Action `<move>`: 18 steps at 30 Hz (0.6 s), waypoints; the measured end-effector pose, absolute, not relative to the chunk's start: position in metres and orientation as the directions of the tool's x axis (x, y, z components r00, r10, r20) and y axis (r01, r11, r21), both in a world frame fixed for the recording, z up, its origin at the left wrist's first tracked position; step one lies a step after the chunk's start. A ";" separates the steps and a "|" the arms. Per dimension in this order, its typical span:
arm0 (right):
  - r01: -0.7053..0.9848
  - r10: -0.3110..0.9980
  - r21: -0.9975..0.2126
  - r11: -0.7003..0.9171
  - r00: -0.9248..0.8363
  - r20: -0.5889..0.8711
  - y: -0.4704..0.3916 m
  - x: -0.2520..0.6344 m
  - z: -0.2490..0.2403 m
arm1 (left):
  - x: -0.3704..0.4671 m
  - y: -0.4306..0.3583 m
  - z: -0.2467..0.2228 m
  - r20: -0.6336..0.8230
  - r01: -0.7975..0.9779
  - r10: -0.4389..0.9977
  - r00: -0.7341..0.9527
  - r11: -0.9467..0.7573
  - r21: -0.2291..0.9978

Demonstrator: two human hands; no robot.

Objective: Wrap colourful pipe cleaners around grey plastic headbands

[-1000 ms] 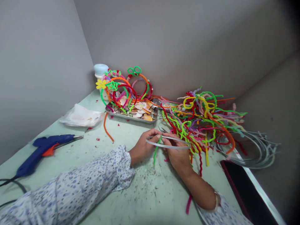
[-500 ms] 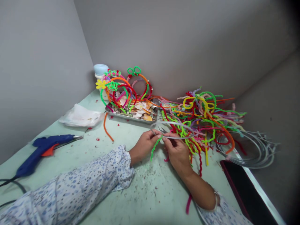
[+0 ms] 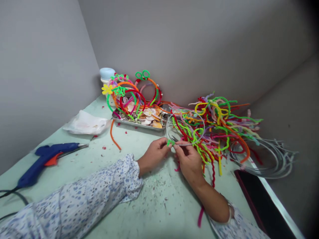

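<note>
My left hand point(image 3: 157, 152) pinches a short green pipe cleaner point(image 3: 170, 142), which is bunched at the end of a thin, pale headband point(image 3: 204, 127). My right hand point(image 3: 189, 161) is closed on that headband close to the same end, its fingertips almost touching the left ones. The hoop stands up above both hands, in front of a heap of coloured pipe cleaners point(image 3: 211, 124). Fingers partly hide where the green piece meets the band.
A metal tray point(image 3: 139, 125) of shells has pipe-cleaner-wrapped headbands point(image 3: 143, 99) over it. At left lie a blue glue gun point(image 3: 50, 151) and a white plastic bag point(image 3: 87, 123). Bare headbands point(image 3: 271, 162) and a dark phone point(image 3: 259, 199) sit at right.
The green pipe cleaner hung down from the fingers before; now it is bunched up at the band's end. The headband has turned from nearly edge-on to a rounder, more upright hoop.
</note>
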State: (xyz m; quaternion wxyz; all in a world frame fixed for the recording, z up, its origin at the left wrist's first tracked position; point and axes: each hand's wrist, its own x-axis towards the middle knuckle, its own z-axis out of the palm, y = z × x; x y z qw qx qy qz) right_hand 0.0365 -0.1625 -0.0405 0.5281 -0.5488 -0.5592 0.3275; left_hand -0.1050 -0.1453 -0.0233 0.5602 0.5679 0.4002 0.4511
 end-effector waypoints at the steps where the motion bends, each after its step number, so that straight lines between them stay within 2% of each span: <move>1: 0.259 0.960 -0.948 0.183 0.160 0.229 -0.163 0.036 -0.041 | -0.105 -0.146 -0.021 0.052 -0.041 0.962 0.269 -0.042 0.998; 18: 0.220 0.972 -0.968 0.121 0.174 0.161 -0.166 0.035 -0.034 | -0.102 -0.142 -0.034 0.051 -0.183 0.950 0.309 0.006 0.983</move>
